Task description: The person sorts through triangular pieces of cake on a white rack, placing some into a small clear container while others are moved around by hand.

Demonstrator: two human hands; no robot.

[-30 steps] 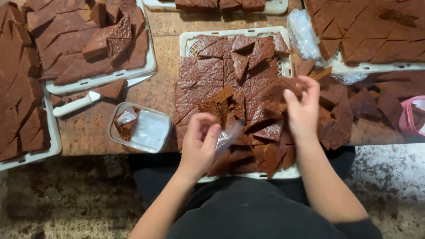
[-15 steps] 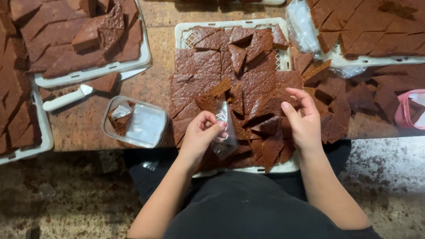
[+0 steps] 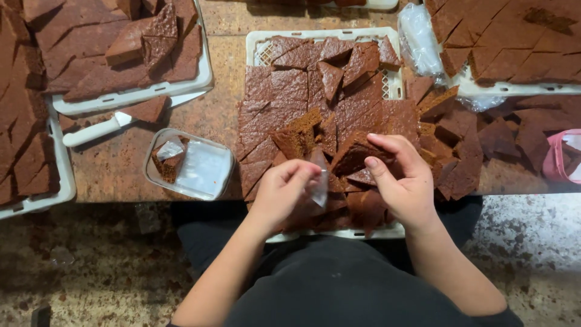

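Nearest the camera, the person's dark lap filled the lower frame, with both forearms reaching up over the edge of the counter (image 3: pixel 121 175). The left hand (image 3: pixel 279 192) was curled with its fingers pinched together on a small clear plastic wrapper (image 3: pixel 318 181), holding it upright just above the near end of the white tray (image 3: pixel 257 45). The right hand (image 3: pixel 404 181) was closed around a triangular piece of brown cake (image 3: pixel 357 154), thumb on top and fingers beneath, just beside the wrapper. That piece looked light but soft and crumbly, likely to break at its thin corner, so it seemed best held by its thick middle with a gentle grip; the wrapper looked thin, limp and slippery, best pinched at an edge. Beyond the hands, the tray was covered with more cut brown pieces, some lying flat and some tipped on edge. To the left on the counter stood a clear plastic tub (image 3: pixel 190 163) with one wrapped piece inside, and further left lay a white-handled knife (image 3: pixel 100 129). Farther back, more trays of cut cake (image 3: pixel 109 54) sat at both upper corners, with a bundle of clear bags (image 3: pixel 419 39) near the right one.
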